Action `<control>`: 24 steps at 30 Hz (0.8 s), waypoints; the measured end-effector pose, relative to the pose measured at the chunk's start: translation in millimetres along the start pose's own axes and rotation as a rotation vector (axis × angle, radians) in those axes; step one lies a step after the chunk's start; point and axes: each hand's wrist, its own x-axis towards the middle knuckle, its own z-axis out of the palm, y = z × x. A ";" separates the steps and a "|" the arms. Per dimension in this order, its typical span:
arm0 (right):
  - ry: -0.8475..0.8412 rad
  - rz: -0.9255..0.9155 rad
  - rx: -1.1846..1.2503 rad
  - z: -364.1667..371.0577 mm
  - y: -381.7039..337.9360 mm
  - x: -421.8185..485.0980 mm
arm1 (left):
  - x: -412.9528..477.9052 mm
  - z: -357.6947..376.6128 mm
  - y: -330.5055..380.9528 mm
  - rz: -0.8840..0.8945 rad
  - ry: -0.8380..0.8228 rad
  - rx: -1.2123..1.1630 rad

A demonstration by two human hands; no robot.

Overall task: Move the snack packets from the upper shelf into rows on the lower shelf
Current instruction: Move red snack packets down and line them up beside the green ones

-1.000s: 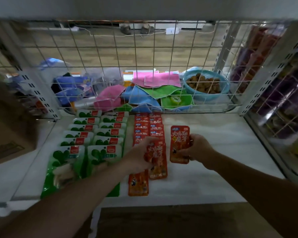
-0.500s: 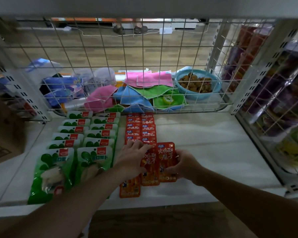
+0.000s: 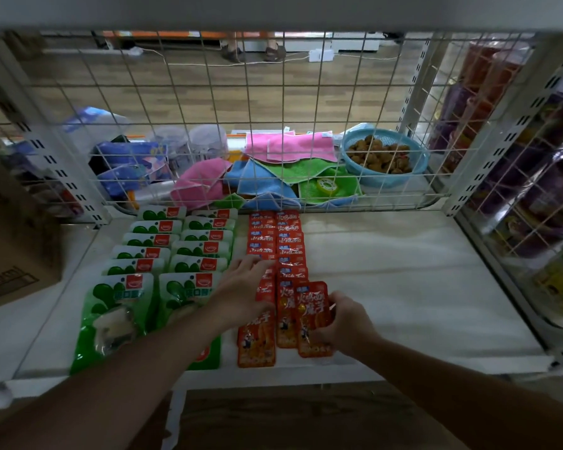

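Observation:
Two rows of small red snack packets (image 3: 290, 241) run front to back on the white lower shelf (image 3: 403, 287). To their left lie two rows of green packets (image 3: 150, 254). My left hand (image 3: 241, 290) rests flat, fingers straight, on the left red row. My right hand (image 3: 342, 323) pinches the right edge of one red packet (image 3: 312, 319), which lies at the front of the right red row, overlapping the packet beside it. The upper shelf is only a dark edge at the top of the view.
A wire mesh back panel (image 3: 273, 125) closes the shelf behind. Beyond it lie coloured cloths (image 3: 273, 170) and a blue basket (image 3: 384, 157) of brown lumps. A cardboard box (image 3: 10, 254) stands at the left. A mesh side with packaged goods (image 3: 533, 190) bounds the right.
My right hand has brought the red packet leftward and down against the right red row. My left hand has flattened onto the left red row. The camera moved slightly.

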 end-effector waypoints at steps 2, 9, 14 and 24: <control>0.045 -0.044 -0.079 3.0 0.2 -1.3 | -3.9 -5.1 -6.9 -0.013 0.015 0.032; 0.041 -0.153 -0.185 21.0 -3.6 -11.3 | -13.7 -11.5 -16.8 -0.008 0.039 0.049; 0.020 -0.174 -0.212 31.5 -6.3 -13.2 | -15.8 -13.2 -14.7 0.005 0.029 0.042; -0.005 -0.162 -0.326 33.9 -5.5 -12.2 | -13.8 -12.5 -15.0 -0.006 0.008 0.020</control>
